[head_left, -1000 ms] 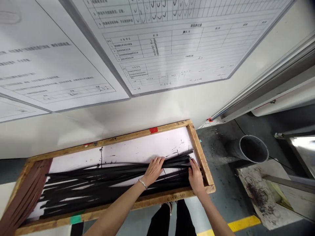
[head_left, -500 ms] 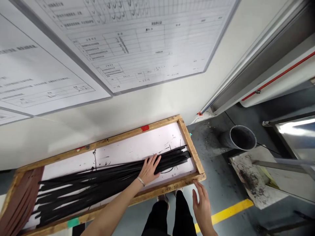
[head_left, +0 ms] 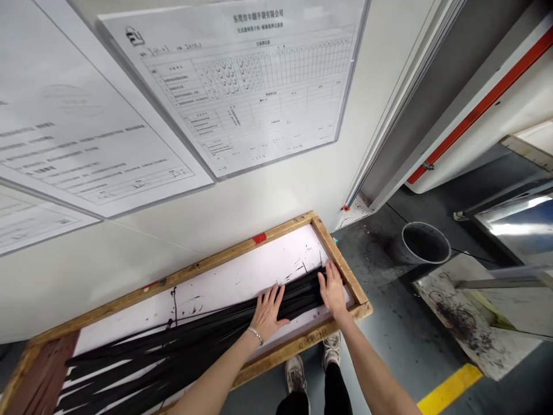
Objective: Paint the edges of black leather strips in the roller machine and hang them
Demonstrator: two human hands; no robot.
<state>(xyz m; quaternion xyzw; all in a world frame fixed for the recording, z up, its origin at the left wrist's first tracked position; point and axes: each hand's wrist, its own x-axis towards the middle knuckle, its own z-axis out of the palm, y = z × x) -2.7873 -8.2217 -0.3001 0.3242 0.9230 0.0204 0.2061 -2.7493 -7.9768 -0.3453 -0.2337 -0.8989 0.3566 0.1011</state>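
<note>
A long bundle of flat black strips lies across a white sheet inside a shallow wooden frame. My left hand, with a thin bracelet on the wrist, rests flat on the bundle, fingers spread. My right hand presses on the bundle's right end, close to the frame's right side. Neither hand closes around the strips. At the far left, a stack of brown strips lines the frame's end, partly cut off by the picture edge.
Printed charts hang on the wall behind the frame. To the right stand a grey bucket and a stained board on the floor. A machine door with a red stripe is above them. My shoes are below the frame.
My right hand has moved from above the floor onto the bundle's right end. The strips lie closer together there. My view has tilted, bringing more of the wall charts into sight.
</note>
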